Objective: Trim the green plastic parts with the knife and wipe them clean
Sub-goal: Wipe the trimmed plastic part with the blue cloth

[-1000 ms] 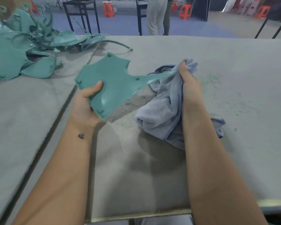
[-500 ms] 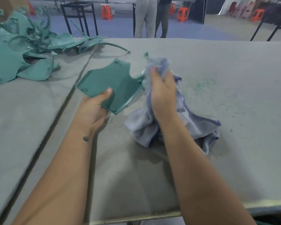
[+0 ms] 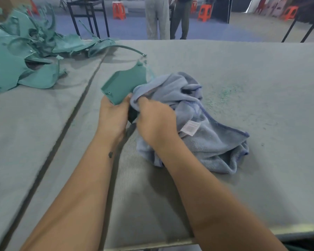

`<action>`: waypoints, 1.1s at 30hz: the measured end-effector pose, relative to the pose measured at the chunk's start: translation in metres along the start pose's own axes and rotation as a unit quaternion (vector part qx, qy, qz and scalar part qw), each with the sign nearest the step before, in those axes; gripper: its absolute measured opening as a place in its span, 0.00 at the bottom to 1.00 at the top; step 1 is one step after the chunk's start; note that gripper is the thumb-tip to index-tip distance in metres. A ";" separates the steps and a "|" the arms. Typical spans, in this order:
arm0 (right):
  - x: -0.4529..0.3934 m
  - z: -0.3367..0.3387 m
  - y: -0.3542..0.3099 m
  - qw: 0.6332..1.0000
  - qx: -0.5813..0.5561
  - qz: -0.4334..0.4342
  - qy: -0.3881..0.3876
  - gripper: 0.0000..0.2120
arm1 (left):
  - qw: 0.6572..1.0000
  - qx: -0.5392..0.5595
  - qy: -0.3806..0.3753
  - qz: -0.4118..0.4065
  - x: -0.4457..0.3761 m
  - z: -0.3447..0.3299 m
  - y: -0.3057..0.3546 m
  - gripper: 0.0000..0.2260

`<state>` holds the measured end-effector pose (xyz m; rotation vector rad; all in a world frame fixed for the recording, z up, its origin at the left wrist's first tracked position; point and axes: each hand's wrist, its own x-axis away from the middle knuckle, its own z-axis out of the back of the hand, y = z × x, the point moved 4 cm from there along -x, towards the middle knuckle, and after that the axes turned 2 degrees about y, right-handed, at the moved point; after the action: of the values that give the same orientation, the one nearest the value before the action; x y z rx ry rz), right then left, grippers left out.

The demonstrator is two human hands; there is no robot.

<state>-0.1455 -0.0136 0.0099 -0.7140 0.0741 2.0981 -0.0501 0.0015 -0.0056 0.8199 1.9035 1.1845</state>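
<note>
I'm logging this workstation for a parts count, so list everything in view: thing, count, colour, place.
Plastic part: one, green, held up over the table centre, right side under the towel.
Towel: one, light blue with a white tag, bunched on the table right of centre, near end on the part.
Pile of plastic parts: count unclear, green, far left of the table.
Shavings: scattered, green, on the table beyond the towel.
Table: one, grey covering with a dark seam at left.
Stools: several, orange, on the floor behind.
People: two, legs only, behind the table.
Left hand: grips the part's near edge.
Right hand: grips the towel against the part.
</note>
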 end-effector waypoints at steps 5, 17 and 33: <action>-0.005 0.008 0.037 0.753 -0.581 -0.304 0.054 0.11 | 0.967 -0.216 -0.021 -0.133 0.001 0.004 0.002 0.17; -0.010 0.003 0.060 0.882 -0.406 -0.223 0.080 0.14 | 0.982 -0.187 0.027 0.026 -0.009 0.017 -0.004 0.24; -0.006 0.026 0.087 0.608 -0.692 -0.328 0.207 0.10 | 0.961 0.150 0.033 0.229 -0.009 0.018 -0.021 0.14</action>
<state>-0.2225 -0.0627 0.0169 -1.7397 -1.4824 0.8580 -0.0333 -0.0055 -0.0282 1.4632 2.0414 1.2096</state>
